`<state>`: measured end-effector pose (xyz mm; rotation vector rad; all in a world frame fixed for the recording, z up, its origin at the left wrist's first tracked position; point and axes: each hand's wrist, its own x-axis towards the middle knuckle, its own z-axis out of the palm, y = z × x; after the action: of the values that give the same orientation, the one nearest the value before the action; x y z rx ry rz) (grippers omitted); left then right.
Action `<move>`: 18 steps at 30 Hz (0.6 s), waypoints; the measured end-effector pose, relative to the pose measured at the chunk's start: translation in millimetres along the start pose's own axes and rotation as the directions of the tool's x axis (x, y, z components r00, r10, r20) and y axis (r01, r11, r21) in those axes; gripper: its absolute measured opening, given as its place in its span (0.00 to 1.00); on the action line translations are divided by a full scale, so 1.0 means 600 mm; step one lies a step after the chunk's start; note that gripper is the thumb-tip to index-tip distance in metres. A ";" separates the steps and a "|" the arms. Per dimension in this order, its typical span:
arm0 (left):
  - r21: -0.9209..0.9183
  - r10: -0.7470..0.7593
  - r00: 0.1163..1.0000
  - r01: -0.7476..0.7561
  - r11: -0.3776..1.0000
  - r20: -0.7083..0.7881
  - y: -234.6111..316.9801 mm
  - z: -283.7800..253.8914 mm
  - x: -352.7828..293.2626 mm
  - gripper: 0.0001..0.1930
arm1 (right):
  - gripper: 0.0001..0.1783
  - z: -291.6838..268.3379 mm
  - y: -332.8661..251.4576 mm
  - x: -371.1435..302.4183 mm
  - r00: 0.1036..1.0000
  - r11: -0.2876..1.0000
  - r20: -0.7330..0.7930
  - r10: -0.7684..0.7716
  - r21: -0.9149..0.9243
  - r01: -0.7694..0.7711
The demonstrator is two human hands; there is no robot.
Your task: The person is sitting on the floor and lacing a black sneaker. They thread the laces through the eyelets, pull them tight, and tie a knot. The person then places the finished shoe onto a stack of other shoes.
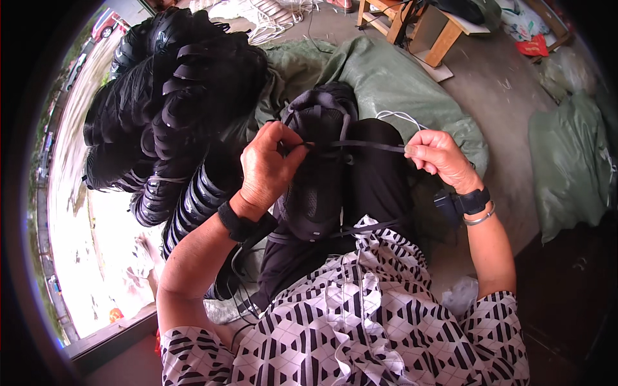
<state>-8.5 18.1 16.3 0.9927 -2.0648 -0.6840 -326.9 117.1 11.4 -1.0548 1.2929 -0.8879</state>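
A black mesh shoe rests on my lap, its collar toward the far side and its toe toward me. A dark flat shoelace runs from the upper part of the shoe out to the right. My right hand pinches the lace's far end and holds it nearly straight, well off to the side of the shoe. Over the shoe's left edge, beside the lacing, my left hand is closed, thumb and forefinger pressed together. What lies between those fingertips is too small to tell.
Several nested black shoes are piled at the left, tied in bundles. A green sack spreads beyond my knees; another green sack stands at the right. A wooden stool and white cord are at the back.
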 end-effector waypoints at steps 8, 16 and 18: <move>0.081 0.208 0.978 -0.205 0.975 -0.030 0.005 0.012 -0.004 0.12 | 0.08 0.026 -0.017 0.000 0.998 0.988 0.012 0.058 -0.145 -0.056; 0.028 0.132 0.988 -0.130 0.991 -0.084 -0.036 0.016 -0.023 0.17 | 0.08 -0.014 0.010 0.011 0.998 0.997 -0.051 0.048 0.065 -0.045; 0.014 0.070 0.997 -0.070 0.997 0.013 -0.043 -0.006 -0.044 0.20 | 0.11 -0.078 0.049 0.012 0.965 0.992 -0.252 0.068 0.121 -0.039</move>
<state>17.0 24.8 -10.2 0.9215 -2.1080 -0.6416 -374.1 114.4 -17.5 -0.8296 1.4580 -1.0708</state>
